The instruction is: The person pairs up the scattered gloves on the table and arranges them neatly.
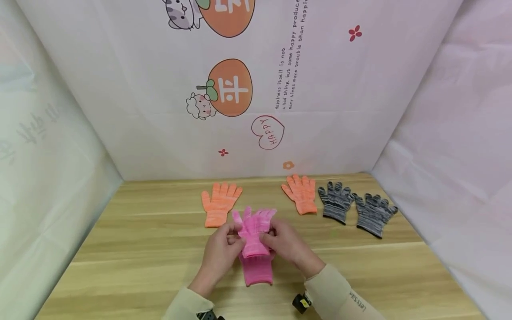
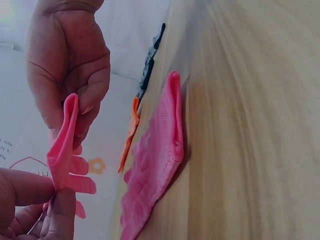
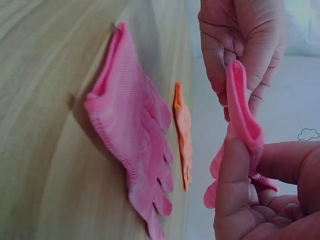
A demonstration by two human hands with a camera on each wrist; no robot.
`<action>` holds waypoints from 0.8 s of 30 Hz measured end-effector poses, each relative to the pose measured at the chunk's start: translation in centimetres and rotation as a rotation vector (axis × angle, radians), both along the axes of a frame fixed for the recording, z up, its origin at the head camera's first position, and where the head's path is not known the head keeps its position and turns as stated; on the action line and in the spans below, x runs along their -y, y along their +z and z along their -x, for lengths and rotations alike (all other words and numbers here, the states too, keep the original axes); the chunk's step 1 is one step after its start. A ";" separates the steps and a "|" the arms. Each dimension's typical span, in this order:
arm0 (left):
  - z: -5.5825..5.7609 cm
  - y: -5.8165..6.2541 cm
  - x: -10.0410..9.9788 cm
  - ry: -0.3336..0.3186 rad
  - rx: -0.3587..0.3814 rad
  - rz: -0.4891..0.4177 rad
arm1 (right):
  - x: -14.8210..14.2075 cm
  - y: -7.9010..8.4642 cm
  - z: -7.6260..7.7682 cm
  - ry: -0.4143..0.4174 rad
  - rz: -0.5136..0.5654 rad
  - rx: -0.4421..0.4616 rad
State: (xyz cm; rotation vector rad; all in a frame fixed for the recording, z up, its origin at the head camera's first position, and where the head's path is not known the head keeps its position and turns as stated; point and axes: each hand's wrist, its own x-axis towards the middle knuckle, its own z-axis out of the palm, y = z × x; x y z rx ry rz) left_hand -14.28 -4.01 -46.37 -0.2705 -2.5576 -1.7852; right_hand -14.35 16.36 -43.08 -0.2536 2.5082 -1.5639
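Note:
A pink knit glove [image 1: 254, 234] is held up between both hands, its fingers pointing away and its cuff toward me. My left hand [image 1: 220, 249] pinches one side of it between thumb and fingers. The opposite side is pinched by my right hand [image 1: 289, 245]. Below, a second pink glove [image 1: 258, 270] lies on the table, partly hidden in the head view by the raised one. Both wrist views show a gap between the held glove's cuff [image 3: 246, 110] and the lower glove [image 3: 125, 100].
Beyond my left hand lies an orange glove [image 1: 219, 203]; another orange glove [image 1: 302, 195] is at the back, right of centre. Two grey-and-black gloves [image 1: 336, 202] lie side by side at the right. White printed sheeting [image 1: 320, 133] walls the wooden table [image 1: 140, 249] at back and sides.

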 end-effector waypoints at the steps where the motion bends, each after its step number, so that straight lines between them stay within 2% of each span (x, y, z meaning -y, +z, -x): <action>1: -0.1 -0.1 0.0 -0.006 0.001 0.006 | 0.0 -0.1 -0.1 0.009 0.006 0.005; 6: -0.5 -0.5 -0.2 -0.042 -0.001 0.034 | -0.3 -0.4 -0.6 -0.008 -0.037 0.023; 15: -0.9 -0.5 0.0 -0.037 -0.020 0.109 | -0.2 -0.7 -0.8 0.007 -0.094 0.037; 24: -1.5 -0.7 0.0 -0.052 0.017 0.160 | -0.3 -1.0 -1.3 0.025 -0.112 0.046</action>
